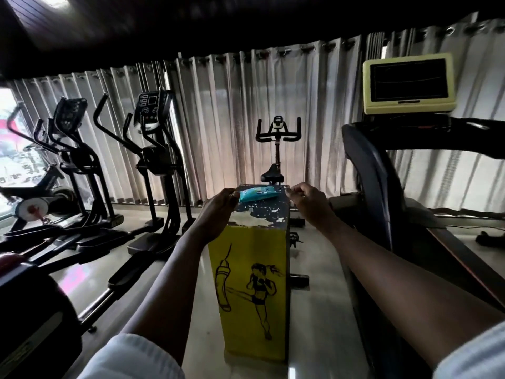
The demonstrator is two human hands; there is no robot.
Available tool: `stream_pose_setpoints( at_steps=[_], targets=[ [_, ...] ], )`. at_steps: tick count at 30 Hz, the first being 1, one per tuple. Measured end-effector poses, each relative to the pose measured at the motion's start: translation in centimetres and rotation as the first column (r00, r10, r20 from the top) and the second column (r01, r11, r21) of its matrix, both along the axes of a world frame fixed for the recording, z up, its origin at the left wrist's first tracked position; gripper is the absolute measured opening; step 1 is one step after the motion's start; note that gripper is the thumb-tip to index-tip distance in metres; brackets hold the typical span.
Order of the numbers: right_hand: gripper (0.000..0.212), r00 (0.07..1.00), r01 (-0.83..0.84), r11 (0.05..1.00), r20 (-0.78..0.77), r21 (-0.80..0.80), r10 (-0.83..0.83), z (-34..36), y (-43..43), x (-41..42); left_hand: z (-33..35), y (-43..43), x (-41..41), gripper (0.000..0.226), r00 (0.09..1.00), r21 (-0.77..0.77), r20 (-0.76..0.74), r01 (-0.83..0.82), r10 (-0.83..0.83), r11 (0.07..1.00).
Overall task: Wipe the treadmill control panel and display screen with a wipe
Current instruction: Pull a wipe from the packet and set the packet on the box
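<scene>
On my feed the left sleeve [131,356] is white, soft-looking cloth with a rounded, bunched hem, and it fills the near left corner. The right sleeve [475,354] is the same white cloth, though I get only a pale wedge of it at the near right edge. Beyond each hem the left forearm [169,283] and the right forearm [396,269] run bare all the way out. The left hand [218,212] and the right hand [306,199], at the far end, are bare too. The light is dim, so I cannot make out finer detail on them.
</scene>
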State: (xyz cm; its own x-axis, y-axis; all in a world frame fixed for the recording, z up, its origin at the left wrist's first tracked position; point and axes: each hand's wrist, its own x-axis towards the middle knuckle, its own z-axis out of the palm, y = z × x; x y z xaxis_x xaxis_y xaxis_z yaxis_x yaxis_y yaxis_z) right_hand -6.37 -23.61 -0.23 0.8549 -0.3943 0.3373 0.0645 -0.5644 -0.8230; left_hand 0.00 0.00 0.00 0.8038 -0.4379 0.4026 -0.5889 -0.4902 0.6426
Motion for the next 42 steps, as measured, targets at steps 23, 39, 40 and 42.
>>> stream_pose_setpoints(
  at_steps=[23, 39, 40, 42],
  targets=[
    [0.015, 0.948, 0.021, 0.983, -0.308, -0.182, -0.077, -11.2, -12.5, 54.1, -11.1, -15.4, 53.7, 0.04, 0.973, 0.108, -0.229, 0.009, 0.016, 0.994],
    [0.008, 0.938, 0.059, 0.972, -0.322, -0.228, -0.132, -17.8, -14.5, 62.8, -18.8, -21.4, 62.4, 0.082, 0.946, 0.347, -0.278, 0.262, -0.168, 0.9],
    [0.007, 0.948, 0.086, 0.974, -0.282, -0.209, -0.145, -17.6, -14.5, 63.0, -19.0, -21.3, 62.5, 0.081, 0.948, 0.351, -0.27, 0.259, -0.167, 0.9],
    [0.007, 0.963, 0.151, 0.979, -0.203, -0.135, -0.176, -16.8, -14.6, 63.4, -19.1, -21.1, 62.6, 0.078, 0.956, 0.341, -0.251, 0.235, -0.153, 0.91]
  ],
)
